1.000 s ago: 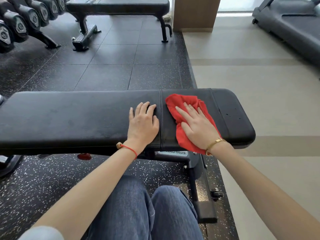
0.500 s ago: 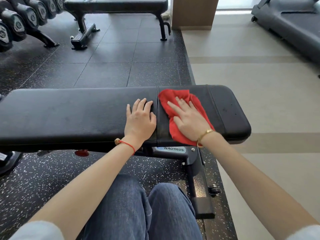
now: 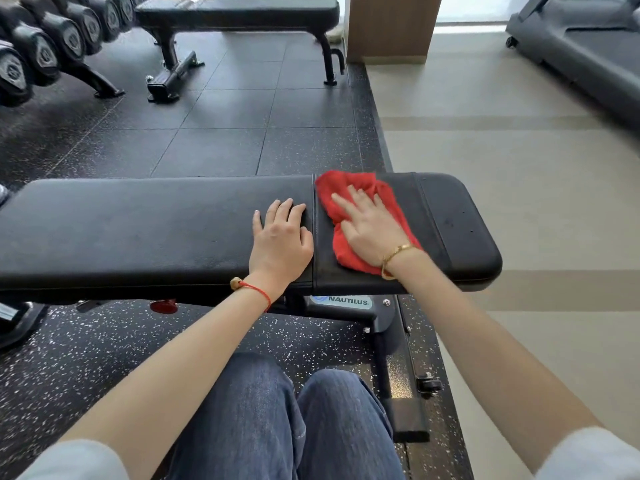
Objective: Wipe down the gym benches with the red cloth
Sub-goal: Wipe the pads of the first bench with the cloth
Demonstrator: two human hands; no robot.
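Observation:
A black padded gym bench (image 3: 138,230) runs across the view in front of me. A red cloth (image 3: 346,188) lies crumpled on its shorter right pad, just right of the gap between the pads. My right hand (image 3: 372,228) presses flat on the cloth with straight, spread fingers. My left hand (image 3: 280,242) rests flat on the long left pad, right beside the gap and close to the cloth. A second black bench (image 3: 239,12) stands farther back on the dark rubber floor.
A rack of black dumbbells (image 3: 45,50) lines the far left. A wooden pillar (image 3: 391,26) stands behind the second bench. A treadmill (image 3: 585,46) sits at the far right on the beige floor. My knees in jeans (image 3: 284,420) are below the bench.
My right hand has slid the red cloth leftward and away from me, up to the far edge by the gap. The left hand has stayed in place.

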